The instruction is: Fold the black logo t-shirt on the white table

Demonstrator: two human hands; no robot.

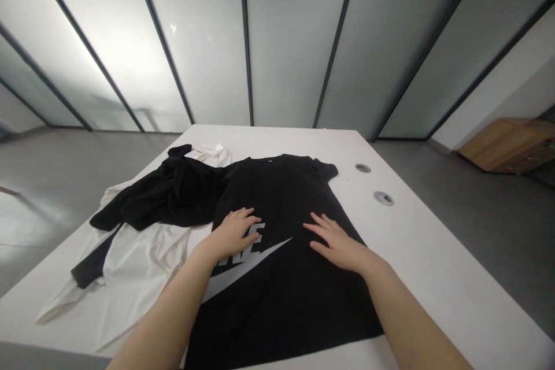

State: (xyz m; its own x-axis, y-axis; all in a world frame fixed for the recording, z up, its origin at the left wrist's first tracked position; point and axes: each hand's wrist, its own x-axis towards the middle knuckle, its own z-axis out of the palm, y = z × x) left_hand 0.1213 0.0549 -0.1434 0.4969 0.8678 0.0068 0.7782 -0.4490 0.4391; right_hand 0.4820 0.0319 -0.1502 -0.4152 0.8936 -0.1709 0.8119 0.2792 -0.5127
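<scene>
A black T-shirt (pixel 286 300) lies spread out on the white table, its neckline toward the far end and its hem toward me. Grey lettering and a large grey swoosh cross its front. My left hand (pixel 234 232) rests on the shirt with fingers spread, covering part of the lettering. On the shirt's right half lies my right hand (pixel 336 244), palm down, fingers apart. Neither hand grasps the cloth. To the left, a crumpled black garment (pixel 173 191) lies against the shirt's sleeve, on top of a white garment (pixel 143 254).
The white table (pixel 433 277) has two round grommets, a far one (pixel 363 168) and a nearer one (pixel 384 198), along its right side. Frosted glass panels (pixel 295 40) stand behind it. A wooden cabinet (pixel 507 141) is on the floor at right.
</scene>
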